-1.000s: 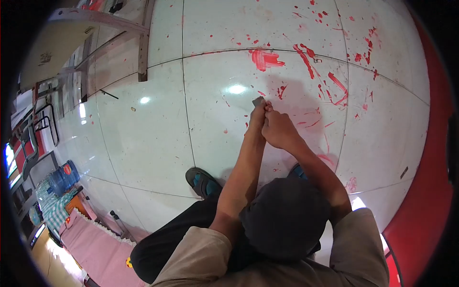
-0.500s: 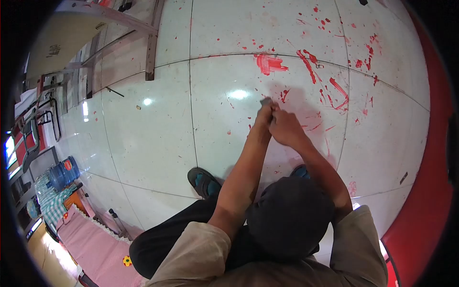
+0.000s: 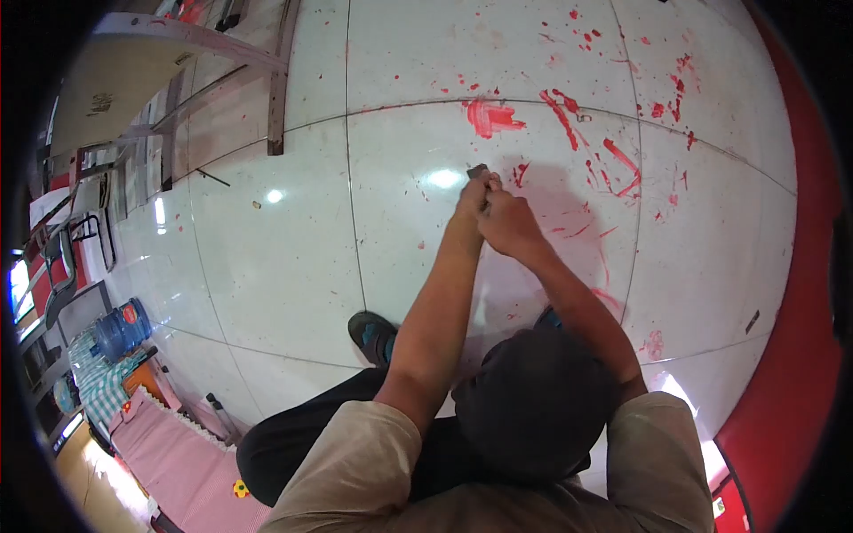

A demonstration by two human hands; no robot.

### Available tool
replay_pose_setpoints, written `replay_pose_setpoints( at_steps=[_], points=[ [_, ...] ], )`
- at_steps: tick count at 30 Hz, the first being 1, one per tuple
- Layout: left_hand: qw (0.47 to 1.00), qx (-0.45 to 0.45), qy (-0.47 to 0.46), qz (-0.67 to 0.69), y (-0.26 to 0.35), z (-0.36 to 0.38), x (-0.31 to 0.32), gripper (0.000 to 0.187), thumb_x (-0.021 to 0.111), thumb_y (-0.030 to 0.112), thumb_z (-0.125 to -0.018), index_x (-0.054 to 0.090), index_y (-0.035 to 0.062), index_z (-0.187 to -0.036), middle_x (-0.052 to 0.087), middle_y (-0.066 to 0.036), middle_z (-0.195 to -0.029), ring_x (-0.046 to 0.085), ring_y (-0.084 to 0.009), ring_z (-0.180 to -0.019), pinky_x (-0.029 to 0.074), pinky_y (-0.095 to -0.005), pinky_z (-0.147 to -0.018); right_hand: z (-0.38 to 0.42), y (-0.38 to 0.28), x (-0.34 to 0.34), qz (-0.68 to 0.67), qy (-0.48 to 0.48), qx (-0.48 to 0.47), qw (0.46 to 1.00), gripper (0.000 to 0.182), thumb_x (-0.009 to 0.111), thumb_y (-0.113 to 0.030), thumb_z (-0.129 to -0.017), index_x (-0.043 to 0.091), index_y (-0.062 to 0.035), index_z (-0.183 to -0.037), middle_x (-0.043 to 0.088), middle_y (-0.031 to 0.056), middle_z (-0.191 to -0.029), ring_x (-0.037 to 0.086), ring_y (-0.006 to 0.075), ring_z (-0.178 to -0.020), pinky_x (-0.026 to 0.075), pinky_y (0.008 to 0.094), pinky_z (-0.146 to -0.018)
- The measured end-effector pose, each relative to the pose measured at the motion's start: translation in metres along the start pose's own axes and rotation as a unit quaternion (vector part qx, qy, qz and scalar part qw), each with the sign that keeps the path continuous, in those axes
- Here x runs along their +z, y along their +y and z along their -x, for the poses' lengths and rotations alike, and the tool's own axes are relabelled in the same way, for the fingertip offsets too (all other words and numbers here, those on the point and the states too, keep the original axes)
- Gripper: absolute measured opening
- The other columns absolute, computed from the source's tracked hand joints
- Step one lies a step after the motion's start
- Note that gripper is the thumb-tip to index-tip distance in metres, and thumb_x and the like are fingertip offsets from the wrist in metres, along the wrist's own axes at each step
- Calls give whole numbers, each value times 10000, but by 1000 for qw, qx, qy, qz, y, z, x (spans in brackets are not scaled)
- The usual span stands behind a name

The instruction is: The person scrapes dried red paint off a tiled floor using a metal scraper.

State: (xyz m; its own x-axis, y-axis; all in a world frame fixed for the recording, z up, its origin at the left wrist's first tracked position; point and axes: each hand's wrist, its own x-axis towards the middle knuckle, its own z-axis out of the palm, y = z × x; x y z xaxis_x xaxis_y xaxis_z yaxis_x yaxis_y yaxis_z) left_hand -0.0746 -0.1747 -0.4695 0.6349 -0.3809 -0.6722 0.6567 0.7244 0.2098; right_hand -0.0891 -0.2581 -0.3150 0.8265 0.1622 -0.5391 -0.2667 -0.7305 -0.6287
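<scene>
My left hand (image 3: 472, 195) is closed around a scraper (image 3: 478, 170), whose flat grey blade pokes out beyond the fingers at the floor. Pressed up beside it, my right hand (image 3: 510, 223) is also closed at the scraper; the handle is hidden inside both hands. Just ahead of the blade lies a broad red paint smear (image 3: 487, 118) on the white tiled floor (image 3: 267, 240). A smaller red mark (image 3: 521, 173) sits a little right of the blade.
More red streaks (image 3: 622, 164) and spots spread to the right. A wooden frame (image 3: 277, 107) stands at upper left. Along the left are a blue water bottle (image 3: 123, 330) and a pink cloth cover (image 3: 178, 449). A red wall (image 3: 791, 311) borders the right.
Both hands, still together on the scraper, have moved forward and slightly left, bringing the blade closer to the broad red smear. The whole view has shifted a little.
</scene>
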Motion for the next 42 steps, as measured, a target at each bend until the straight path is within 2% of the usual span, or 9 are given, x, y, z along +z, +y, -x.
replay_pose_setpoints(
  at_steps=[10, 11, 17, 20, 26, 29, 32, 35, 42],
  points=[
    [992, 60, 100, 39, -9, 14, 36, 135, 474, 148, -935, 461, 96, -811, 504, -10, -726, 467, -98, -592, 419, -226, -531, 3, 14, -4, 41, 11, 0, 999, 561, 543, -243, -818, 433, 69, -1271, 648, 264, -918, 626, 446, -853, 498, 487, -820],
    [995, 35, 80, 39, -5, 1, 22, 125, 461, 158, -944, 451, 112, -828, 502, -13, -754, 478, -108, -624, 430, -248, -558, 4, 13, -11, 18, -8, -3, 1000, 425, 514, -223, -824, 552, 69, -1131, 642, 277, -909, 625, 451, -850, 497, 484, -819],
    [984, -16, 166, 65, -53, 40, 51, 223, 424, 205, -994, 505, 57, -848, 498, -28, -705, 460, -106, -562, 446, -245, -518, 42, 42, -14, 14, -1, 16, 1000, 261, 465, -158, -875, 607, 50, -945, 619, 298, -890, 612, 454, -836, 481, 509, -765],
    [996, 5, 93, -11, -39, 24, 61, 225, 428, 212, -999, 512, 50, -867, 501, -31, -711, 458, -111, -544, 450, -248, -520, 32, 37, -20, 38, 30, 32, 998, 268, 445, -153, -886, 607, 53, -945, 612, 309, -911, 614, 450, -838, 482, 507, -784],
    [990, 10, 143, 10, -77, 28, 43, 282, 525, 307, -949, 531, 39, -859, 502, 0, -671, 474, -86, -556, 424, -213, -498, 53, 49, -18, 8, -11, 62, 998, 305, 462, -136, -836, 590, 85, -1003, 610, 322, -963, 609, 459, -880, 472, 511, -844],
    [989, -73, 121, 49, -57, 14, 55, 270, 532, 290, -945, 547, 34, -861, 488, 4, -657, 467, -86, -537, 425, -209, -492, 39, 44, -25, 7, 59, 32, 998, 280, 461, -185, -892, 594, 58, -851, 618, 292, -813, 605, 466, -799, 485, 512, -737],
    [990, -22, 136, -23, -57, 23, 65, 255, 521, 275, -942, 544, 38, -850, 483, 5, -645, 459, -89, -517, 419, -207, -483, 39, 52, -20, 23, 72, 12, 997, 288, 449, -190, -909, 591, 54, -853, 624, 276, -759, 635, 422, -704, 505, 480, -673],
    [986, -24, 160, 39, -68, 39, 73, 237, 512, 260, -934, 536, 43, -841, 485, 1, -643, 465, -92, -520, 419, -215, -480, 50, 41, -33, -44, -13, 88, 995, 259, 427, -118, -868, 604, 70, -890, 609, 314, -933, 599, 469, -854, 473, 505, -818],
    [990, -55, 118, 45, -58, 24, 69, 150, 496, 174, -912, 536, 56, -829, 492, 3, -638, 470, -94, -526, 408, -212, -491, 41, 39, -37, -49, -7, 100, 994, 275, 436, -139, -876, 614, 67, -916, 608, 311, -922, 605, 465, -861, 476, 502, -805]
  ],
)
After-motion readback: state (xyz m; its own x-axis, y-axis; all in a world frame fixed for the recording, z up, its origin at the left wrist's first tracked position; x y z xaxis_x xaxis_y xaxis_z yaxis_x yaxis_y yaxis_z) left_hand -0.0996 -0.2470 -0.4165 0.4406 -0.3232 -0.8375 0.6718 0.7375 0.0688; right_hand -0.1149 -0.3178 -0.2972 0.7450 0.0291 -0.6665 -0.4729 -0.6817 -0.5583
